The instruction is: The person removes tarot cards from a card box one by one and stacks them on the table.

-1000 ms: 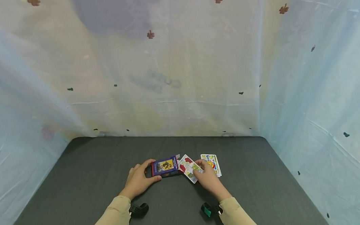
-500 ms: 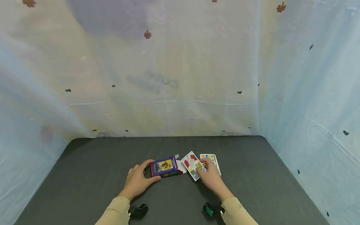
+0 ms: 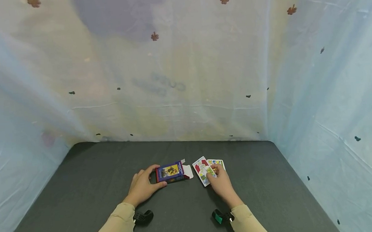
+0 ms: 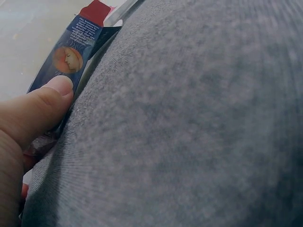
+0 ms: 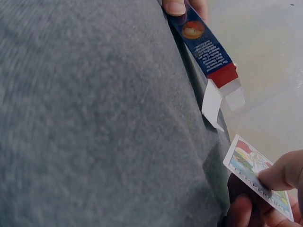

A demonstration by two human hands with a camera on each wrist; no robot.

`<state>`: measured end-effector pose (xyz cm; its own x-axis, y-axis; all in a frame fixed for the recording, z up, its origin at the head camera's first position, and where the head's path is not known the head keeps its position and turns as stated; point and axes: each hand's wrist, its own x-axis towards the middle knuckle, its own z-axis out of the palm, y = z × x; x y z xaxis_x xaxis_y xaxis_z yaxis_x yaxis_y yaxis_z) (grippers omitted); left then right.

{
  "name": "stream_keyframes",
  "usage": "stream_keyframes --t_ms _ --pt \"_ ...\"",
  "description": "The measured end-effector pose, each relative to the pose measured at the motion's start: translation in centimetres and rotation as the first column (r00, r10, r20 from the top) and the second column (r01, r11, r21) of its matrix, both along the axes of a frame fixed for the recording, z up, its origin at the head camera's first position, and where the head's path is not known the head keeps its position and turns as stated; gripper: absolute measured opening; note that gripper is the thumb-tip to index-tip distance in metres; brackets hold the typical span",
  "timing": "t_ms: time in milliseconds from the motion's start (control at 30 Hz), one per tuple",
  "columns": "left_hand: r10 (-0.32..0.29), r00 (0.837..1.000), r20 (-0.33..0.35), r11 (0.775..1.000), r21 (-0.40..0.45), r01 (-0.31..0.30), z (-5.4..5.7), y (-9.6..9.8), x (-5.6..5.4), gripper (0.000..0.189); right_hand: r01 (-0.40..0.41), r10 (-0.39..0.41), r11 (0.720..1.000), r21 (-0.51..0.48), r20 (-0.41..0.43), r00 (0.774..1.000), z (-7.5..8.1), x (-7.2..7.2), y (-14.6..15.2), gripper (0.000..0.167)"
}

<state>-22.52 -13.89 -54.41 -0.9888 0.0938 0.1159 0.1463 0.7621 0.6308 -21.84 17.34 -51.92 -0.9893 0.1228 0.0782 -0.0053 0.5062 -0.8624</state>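
My left hand [image 3: 142,185] holds a blue and red card box [image 3: 170,170] on the table, its thumb along the near side. The box's right end is open, with white flaps [image 5: 212,103] folded out. Between thumb and fingers, my right hand [image 3: 222,187] pinches a picture card [image 3: 203,169] with a white border and a red and green drawing. Whether more cards lie under it in the grip I cannot tell. Colourful cards [image 3: 219,161] lie just behind that hand, partly hidden by it and the held card. In the left wrist view, the thumb [image 4: 47,101] presses the box's printed side.
A dark grey cloth-covered table [image 3: 98,190] spreads around both hands. Pale translucent sheeting [image 3: 187,77] with small leaf-shaped and dark marks rises behind it and at both sides. Black bands [image 3: 143,217] hang at the wrists.
My right hand has moved right with the card, away from the box's open end and over the cards at the right. The left hand and the box have stayed in place.
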Motion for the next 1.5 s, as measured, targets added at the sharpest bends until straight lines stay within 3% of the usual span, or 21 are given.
stream_keyframes --t_ms 767,1200,1500 --pt "-0.006 0.999 -0.036 1.0 0.026 0.007 -0.5 -0.1 -0.1 0.082 0.013 -0.013 1.0 0.013 0.01 1.0 1.0 0.0 0.6 0.029" --pt "-0.007 1.0 -0.021 1.0 0.014 0.007 -0.1 0.1 0.0 0.082 0.13 -0.13 0.991 -0.027 0.003 0.992 1.2 -0.6 1.0 0.027" --pt "-0.009 1.0 -0.025 1.0 0.018 0.009 0.0 0.1 0.2 0.081 0.202 -0.203 0.978 0.043 0.008 0.979 1.3 -0.6 2.2 0.032"
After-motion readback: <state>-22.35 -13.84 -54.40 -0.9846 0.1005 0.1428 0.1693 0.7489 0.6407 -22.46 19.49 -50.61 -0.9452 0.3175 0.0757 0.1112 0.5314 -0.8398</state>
